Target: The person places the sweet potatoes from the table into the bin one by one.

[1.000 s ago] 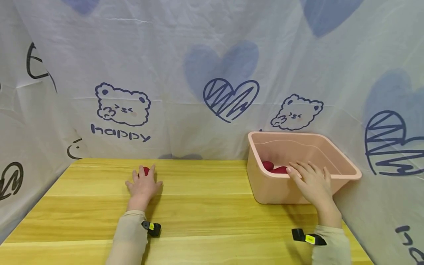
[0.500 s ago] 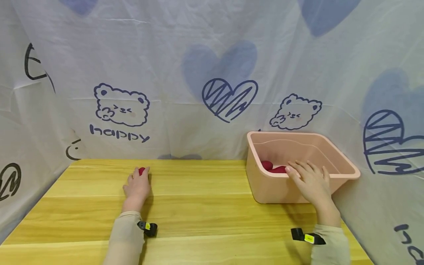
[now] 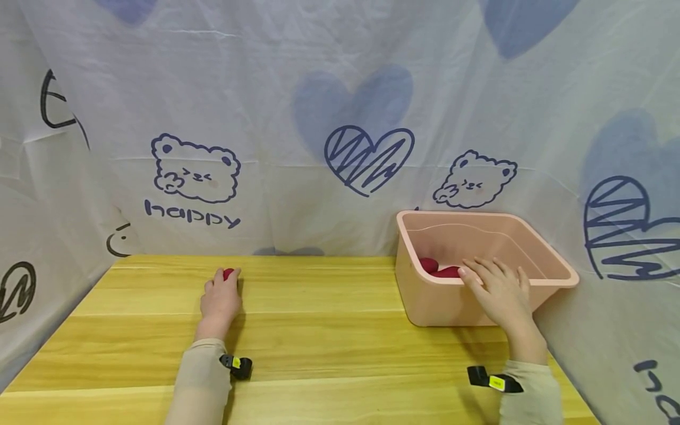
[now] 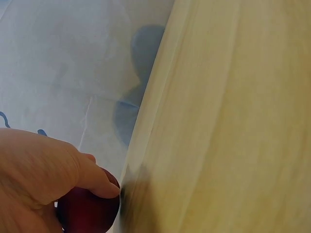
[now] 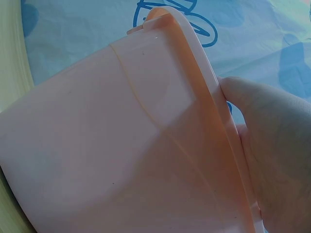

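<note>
At the far left part of the table, my left hand [image 3: 220, 301] grips a smooth, dark red round object [image 3: 228, 274]. In the left wrist view the thumb curls over this red object [image 4: 90, 208], which sits at the table surface; most of its far side is hidden by the hand. My right hand [image 3: 502, 294] rests at the front rim of a pink plastic bin [image 3: 425, 304], fingers extended over the edge. Inside the bin lie a dark red rounded thing [image 3: 429, 265] and a longer red one [image 3: 447, 272], partly hidden by the rim.
The wooden table [image 3: 319, 342] reaches back to a hanging white cloth [image 3: 281, 147] printed with hearts and bears. Cloth also closes off the left and right sides. The bin stands at the table's back right, close to the cloth.
My left hand's spread fingers have drawn together round the red object, and the hand has shifted slightly left. The right hand and the bin have stayed in place.
</note>
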Action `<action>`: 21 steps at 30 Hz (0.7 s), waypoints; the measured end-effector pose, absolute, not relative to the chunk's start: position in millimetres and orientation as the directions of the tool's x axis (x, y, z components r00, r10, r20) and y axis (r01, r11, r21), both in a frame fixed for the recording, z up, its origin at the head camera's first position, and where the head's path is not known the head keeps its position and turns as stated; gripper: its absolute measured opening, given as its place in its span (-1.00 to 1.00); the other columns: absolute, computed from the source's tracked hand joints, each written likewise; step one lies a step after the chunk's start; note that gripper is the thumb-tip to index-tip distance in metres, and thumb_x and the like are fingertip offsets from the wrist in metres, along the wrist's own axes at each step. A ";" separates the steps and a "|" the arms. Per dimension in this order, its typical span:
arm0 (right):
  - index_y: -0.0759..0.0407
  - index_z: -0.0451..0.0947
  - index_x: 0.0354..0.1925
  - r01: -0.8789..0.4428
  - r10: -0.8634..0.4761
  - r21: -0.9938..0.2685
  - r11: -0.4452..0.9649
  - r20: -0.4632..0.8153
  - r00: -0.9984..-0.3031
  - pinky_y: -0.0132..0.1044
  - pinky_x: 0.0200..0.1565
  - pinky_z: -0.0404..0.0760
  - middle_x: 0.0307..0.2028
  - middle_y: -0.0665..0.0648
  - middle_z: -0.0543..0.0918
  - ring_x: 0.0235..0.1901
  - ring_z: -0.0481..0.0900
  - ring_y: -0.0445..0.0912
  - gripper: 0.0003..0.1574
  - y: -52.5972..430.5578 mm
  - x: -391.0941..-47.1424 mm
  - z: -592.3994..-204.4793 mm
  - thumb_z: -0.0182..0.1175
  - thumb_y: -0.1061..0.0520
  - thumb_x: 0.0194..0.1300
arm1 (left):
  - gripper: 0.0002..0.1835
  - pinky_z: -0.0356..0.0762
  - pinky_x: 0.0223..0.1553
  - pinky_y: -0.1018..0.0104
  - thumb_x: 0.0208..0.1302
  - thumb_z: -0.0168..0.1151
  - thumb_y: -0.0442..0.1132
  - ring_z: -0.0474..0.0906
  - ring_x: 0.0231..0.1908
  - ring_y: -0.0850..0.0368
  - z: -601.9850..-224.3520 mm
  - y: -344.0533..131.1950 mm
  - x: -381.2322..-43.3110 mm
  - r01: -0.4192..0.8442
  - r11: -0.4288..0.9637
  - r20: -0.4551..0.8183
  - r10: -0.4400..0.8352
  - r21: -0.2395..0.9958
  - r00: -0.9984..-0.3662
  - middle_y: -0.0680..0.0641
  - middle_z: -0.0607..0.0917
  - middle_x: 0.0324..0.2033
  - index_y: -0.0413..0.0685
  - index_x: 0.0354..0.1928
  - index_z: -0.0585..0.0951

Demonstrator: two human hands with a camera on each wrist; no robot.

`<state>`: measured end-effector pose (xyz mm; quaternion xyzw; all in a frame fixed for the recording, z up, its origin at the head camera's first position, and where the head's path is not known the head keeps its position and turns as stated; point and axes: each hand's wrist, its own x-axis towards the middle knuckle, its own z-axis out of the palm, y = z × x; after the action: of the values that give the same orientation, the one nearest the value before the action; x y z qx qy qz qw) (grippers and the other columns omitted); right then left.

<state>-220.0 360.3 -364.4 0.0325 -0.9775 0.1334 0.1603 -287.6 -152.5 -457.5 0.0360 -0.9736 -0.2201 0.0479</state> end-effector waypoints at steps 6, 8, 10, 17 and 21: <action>0.02 0.38 0.34 -0.109 -0.023 -0.247 0.963 0.325 -0.945 0.46 0.31 -0.22 0.34 0.31 0.38 0.38 0.11 0.33 -0.24 360.4 -220.4 -364.1 -0.27 -0.37 0.47 | -0.41 0.35 0.08 -0.42 0.32 -0.06 -0.44 0.12 0.28 -0.57 -456.8 -152.2 -289.0 -0.046 0.905 0.092 -0.094 0.423 -0.991 -0.48 0.07 0.41 -0.13 0.42 0.25; 0.02 0.38 0.34 -0.108 -0.023 -0.248 0.963 0.322 -0.946 0.46 0.31 -0.23 0.35 0.31 0.37 0.38 0.10 0.33 -0.24 360.3 -220.4 -364.2 -0.27 -0.37 0.47 | -0.41 0.34 0.09 -0.42 0.32 -0.05 -0.43 0.12 0.28 -0.57 -456.9 -151.9 -289.4 -0.045 0.905 0.097 -0.095 0.423 -0.991 -0.47 0.07 0.41 -0.12 0.42 0.25; 0.02 0.38 0.34 -0.109 -0.024 -0.247 0.963 0.323 -0.946 0.46 0.31 -0.24 0.35 0.31 0.37 0.38 0.10 0.34 -0.24 360.3 -220.6 -364.3 -0.27 -0.37 0.47 | -0.41 0.33 0.10 -0.42 0.34 -0.06 -0.42 0.11 0.28 -0.56 -456.1 -151.2 -289.7 -0.043 0.903 0.103 -0.095 0.427 -0.990 -0.46 0.06 0.42 -0.11 0.42 0.25; 0.02 0.40 0.33 -0.113 -0.027 -0.248 0.962 0.327 -0.945 0.46 0.30 -0.21 0.34 0.31 0.39 0.37 0.12 0.34 -0.25 360.5 -220.5 -364.1 -0.26 -0.36 0.47 | -0.40 0.34 0.11 -0.42 0.32 0.01 -0.39 0.13 0.28 -0.53 -451.9 -147.2 -291.6 -0.018 0.906 0.140 -0.085 0.422 -0.986 -0.43 0.07 0.43 -0.08 0.42 0.26; 0.01 0.40 0.33 -0.111 -0.025 -0.251 0.962 0.322 -0.946 0.47 0.30 -0.22 0.34 0.31 0.38 0.37 0.11 0.34 -0.26 360.6 -220.2 -364.4 -0.26 -0.36 0.47 | -0.39 0.35 0.10 -0.41 0.31 0.04 -0.38 0.15 0.28 -0.53 -448.4 -143.1 -291.4 0.004 0.908 0.175 -0.076 0.418 -0.982 -0.43 0.09 0.42 -0.08 0.41 0.27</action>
<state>-220.2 360.6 -364.4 0.0350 -0.9773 0.1340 0.1601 -291.4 -143.1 -448.4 0.0183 -0.9723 -0.2131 0.0939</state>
